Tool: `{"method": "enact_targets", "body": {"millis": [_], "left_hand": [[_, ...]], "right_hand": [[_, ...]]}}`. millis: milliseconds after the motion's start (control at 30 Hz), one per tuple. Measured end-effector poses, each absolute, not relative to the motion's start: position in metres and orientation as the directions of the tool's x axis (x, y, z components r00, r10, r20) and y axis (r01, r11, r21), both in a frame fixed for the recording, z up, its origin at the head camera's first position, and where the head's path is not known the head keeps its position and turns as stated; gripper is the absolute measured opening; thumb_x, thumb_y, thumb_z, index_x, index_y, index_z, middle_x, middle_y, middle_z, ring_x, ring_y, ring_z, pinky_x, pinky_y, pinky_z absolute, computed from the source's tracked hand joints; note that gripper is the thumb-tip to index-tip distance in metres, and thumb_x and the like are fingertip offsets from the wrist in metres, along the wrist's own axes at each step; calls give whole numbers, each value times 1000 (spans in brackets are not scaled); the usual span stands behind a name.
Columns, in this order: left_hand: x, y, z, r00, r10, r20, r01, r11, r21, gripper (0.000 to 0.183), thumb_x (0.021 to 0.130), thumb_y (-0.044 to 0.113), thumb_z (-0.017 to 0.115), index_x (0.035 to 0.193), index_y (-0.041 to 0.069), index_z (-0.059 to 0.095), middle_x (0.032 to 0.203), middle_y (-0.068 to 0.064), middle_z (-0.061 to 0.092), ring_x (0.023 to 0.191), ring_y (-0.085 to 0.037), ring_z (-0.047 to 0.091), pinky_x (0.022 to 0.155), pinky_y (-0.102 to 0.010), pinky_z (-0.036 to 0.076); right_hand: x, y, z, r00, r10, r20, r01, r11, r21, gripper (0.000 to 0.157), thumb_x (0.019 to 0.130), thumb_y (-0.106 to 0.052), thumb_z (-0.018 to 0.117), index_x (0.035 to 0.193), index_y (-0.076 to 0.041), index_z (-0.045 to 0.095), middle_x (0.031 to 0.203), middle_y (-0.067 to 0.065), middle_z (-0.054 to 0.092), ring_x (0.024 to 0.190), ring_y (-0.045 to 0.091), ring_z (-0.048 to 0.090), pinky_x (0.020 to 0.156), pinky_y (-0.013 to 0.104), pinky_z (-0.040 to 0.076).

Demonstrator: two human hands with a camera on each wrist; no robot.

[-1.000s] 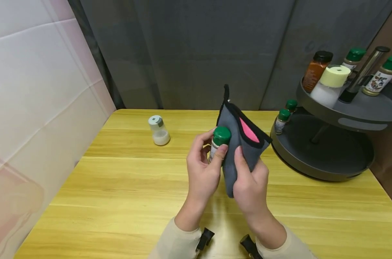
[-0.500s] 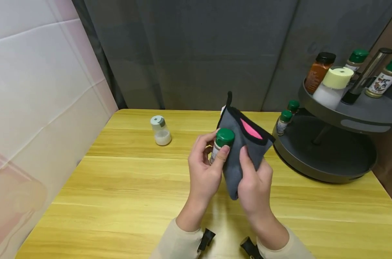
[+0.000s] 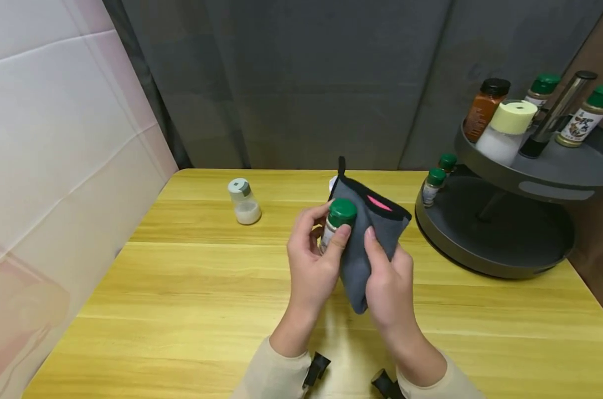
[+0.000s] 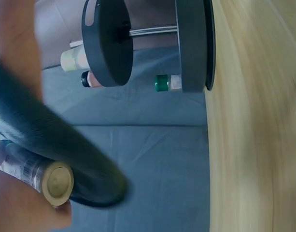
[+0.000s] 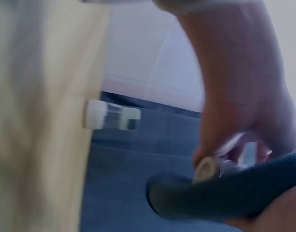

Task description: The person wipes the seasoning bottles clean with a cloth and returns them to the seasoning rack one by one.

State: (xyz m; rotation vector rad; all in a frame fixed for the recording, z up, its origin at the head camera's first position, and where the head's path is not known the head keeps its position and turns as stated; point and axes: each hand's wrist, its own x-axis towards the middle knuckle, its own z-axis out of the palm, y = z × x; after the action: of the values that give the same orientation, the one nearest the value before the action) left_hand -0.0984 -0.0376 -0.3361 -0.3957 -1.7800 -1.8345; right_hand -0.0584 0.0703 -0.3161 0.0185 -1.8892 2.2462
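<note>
My left hand grips a small spice jar with a green cap, held upright above the table. In the left wrist view the jar's round base shows between the fingers. My right hand pinches a folded grey cloth with black edging and a loop at its top corner, the thumb on its near face. A sliver of pink lining shows at the cloth's upper edge. The cloth lies against the jar's right side; the right fingers behind it are mostly hidden.
A shaker of white powder stands at the back left of the wooden table. At the right is a two-tier dark rack with several bottles, including an orange-brown jar and a yellow-capped shaker. A grey curtain hangs behind.
The cloth's top corner has come down and its pink opening has narrowed. Both hands keep their holds in nearly the same place, and the jar has barely moved.
</note>
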Motion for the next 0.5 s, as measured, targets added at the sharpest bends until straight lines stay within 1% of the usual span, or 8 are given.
{"method": "enact_targets", "body": {"millis": [100,167,233,333,400,500], "left_hand": [[-97,-36,-335,-814,-171,554,561,10,828,36,94,2,77,129,-2,67,121,-18,66,110,-19,58,91,-28,50],[-96,-35,-333,-819,-178,546,558,-26,829,37,94,0,77,128,-4,65,122,-20,66,111,-19,59,93,-27,51],[-95,-36,-329,-817,-187,546,564,-59,824,38,93,-2,76,129,-5,64,124,-22,66,111,-19,60,94,-26,52],[-94,-38,-324,-807,-182,562,581,-79,810,40,93,-4,75,131,-5,63,124,-22,65,111,-21,62,95,-25,53],[-95,-39,-323,-804,-168,570,587,-73,807,41,93,-3,75,132,-4,63,124,-22,64,110,-22,62,94,-25,53],[-95,-39,-326,-814,-154,559,572,-51,819,40,93,-2,76,131,-4,64,123,-21,64,111,-21,60,94,-26,51]], "right_hand": [[-56,68,-314,-955,219,201,-240,-170,-956,43,114,-33,48,141,-1,59,120,9,68,104,18,72,89,24,61],[-54,65,-319,-943,242,230,-269,-145,-952,39,113,-28,49,137,2,61,111,6,70,96,16,72,84,24,61],[-54,61,-326,-946,224,234,-262,-107,-959,36,113,-24,50,132,3,64,102,3,71,88,14,71,78,23,60],[-56,60,-334,-967,172,186,-201,-78,-976,35,114,-24,49,128,3,66,95,1,71,83,12,70,74,23,58],[-58,61,-334,-977,147,153,-166,-81,-983,37,114,-28,47,130,1,66,98,2,71,85,12,71,75,23,58],[-60,65,-327,-979,148,140,-158,-123,-980,41,114,-32,47,135,-1,64,109,4,71,95,14,72,83,23,60]]}}
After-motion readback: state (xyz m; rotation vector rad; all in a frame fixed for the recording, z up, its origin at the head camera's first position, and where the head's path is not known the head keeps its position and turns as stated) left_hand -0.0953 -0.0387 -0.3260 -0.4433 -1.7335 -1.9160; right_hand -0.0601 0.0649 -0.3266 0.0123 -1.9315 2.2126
